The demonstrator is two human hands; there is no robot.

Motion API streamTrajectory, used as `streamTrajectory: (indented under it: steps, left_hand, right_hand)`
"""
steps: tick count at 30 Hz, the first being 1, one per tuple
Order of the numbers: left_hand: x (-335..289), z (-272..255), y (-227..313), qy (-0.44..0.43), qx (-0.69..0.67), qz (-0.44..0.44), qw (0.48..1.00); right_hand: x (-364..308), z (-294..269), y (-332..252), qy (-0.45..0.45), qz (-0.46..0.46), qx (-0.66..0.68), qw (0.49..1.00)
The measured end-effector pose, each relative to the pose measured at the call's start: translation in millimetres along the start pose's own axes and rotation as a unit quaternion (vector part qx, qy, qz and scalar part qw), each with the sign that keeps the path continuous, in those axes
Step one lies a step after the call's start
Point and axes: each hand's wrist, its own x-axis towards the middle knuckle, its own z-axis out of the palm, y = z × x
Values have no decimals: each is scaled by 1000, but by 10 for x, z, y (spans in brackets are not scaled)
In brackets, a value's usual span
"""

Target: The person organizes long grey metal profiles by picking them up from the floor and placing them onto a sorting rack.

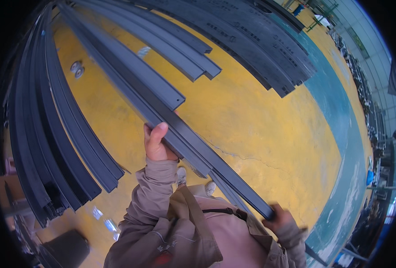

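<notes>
Long dark grey metal profiles run diagonally from the upper left to the lower right in front of me. My left hand [157, 144] is closed around the lower edge of a channelled profile [180, 145], its thumb on the near side. At the lower right my right hand [279, 218], slightly blurred, is closed on the end of a narrow darker profile [233, 177] that lies along the channelled one. A wider grey profile [155, 80] with a small hole near its end lies alongside, just beyond them.
Several dark profiles [68, 147] extend along the left. Shorter grey profiles [184, 60] and a wide stack of dark panels [260, 49] reach in from the top. Below are a yellow floor [274, 134] with a green strip [341, 111] and a black bin [66, 250].
</notes>
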Motion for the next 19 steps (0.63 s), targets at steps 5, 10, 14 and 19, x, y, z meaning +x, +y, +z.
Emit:
streamTrajectory:
  steps: [5,10,14,19]
  left_hand:
    - [-63,32,-54,-24,-18,-18,999]
    - [-223,116,-157,6,32,-30,999]
    - [-215,68,-32,25,53,-6,998]
    - [-133,-111,36,78,152,-9,985]
  right_hand:
    - [-1078,348,1227,135,85,-86,983]
    - [275,171,-346,65,-33,-20,997]
    - [837,395,-973,143,-144,-29,979]
    - [593,89,-645,65,-148,-8,987]
